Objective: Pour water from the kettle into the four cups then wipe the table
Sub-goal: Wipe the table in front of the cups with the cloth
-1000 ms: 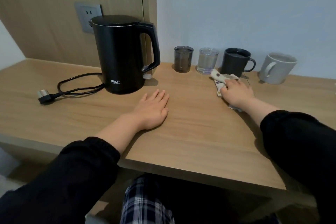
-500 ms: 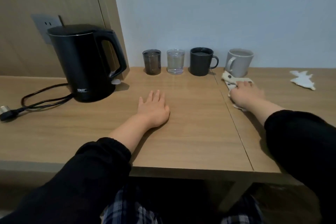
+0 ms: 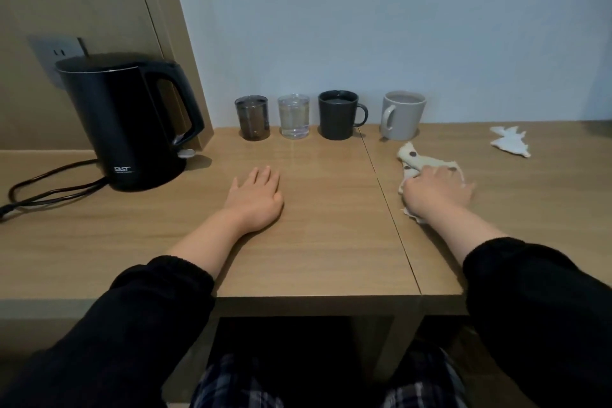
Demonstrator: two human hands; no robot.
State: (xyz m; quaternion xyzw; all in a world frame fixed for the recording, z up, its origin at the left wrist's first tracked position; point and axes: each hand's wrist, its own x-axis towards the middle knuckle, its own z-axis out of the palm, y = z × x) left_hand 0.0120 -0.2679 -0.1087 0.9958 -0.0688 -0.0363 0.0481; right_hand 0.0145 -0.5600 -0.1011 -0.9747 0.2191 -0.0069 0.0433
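A black kettle (image 3: 132, 122) stands upright at the back left of the wooden table (image 3: 331, 258). Along the wall stand a dark glass (image 3: 252, 118), a clear glass (image 3: 294, 116), a black mug (image 3: 338, 114) and a grey mug (image 3: 402, 116), all holding water. My right hand (image 3: 437, 190) presses down on a pale spotted cloth (image 3: 414, 157) just in front of the grey mug. My left hand (image 3: 256, 199) lies flat on the table, palm down, fingers apart, in front of the glasses.
The kettle's black cord (image 3: 49, 185) loops on the table at the far left. A wall socket (image 3: 54, 53) sits behind the kettle. A crumpled white tissue (image 3: 510, 141) lies at the back right. A seam (image 3: 387, 205) divides two tabletops.
My right hand has slid the cloth to the right, from in front of the black mug to in front of the grey mug. The view turned right too. My left hand stayed put.
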